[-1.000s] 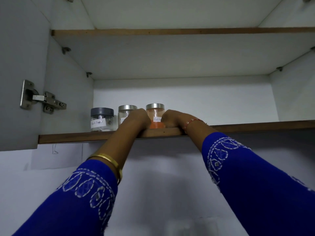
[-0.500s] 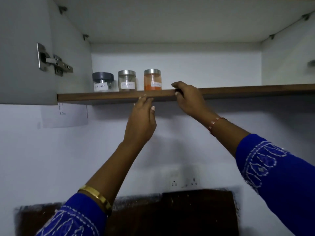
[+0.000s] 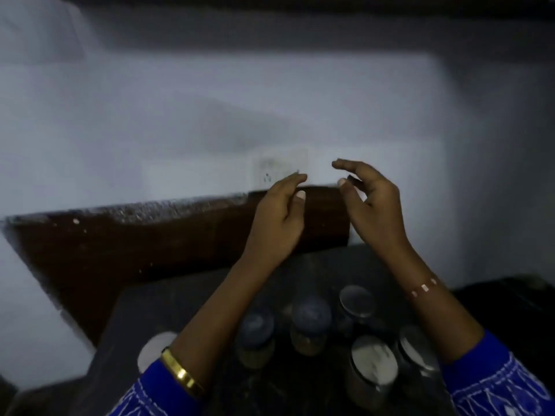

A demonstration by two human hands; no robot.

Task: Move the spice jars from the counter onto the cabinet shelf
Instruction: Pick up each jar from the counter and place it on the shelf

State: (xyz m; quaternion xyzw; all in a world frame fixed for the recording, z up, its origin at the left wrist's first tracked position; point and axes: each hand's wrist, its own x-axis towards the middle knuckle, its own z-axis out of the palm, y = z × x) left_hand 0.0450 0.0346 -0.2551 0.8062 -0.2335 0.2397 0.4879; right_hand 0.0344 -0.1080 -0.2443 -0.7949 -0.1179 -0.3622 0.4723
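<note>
Both the left hand (image 3: 277, 219) and right hand (image 3: 371, 202) hung empty, fingers loosely apart, above what appeared through blur to be five spice jars (image 3: 310, 324) crowded on the dark counter (image 3: 168, 307), where a hasty grab risked toppling neighbours.

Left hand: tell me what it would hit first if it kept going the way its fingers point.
The left hand is empty, its fingers aimed up and away toward the wall. First in that line is probably the wall socket above the dark backsplash, though the blur leaves depth unclear. Nothing shows in between.
</note>
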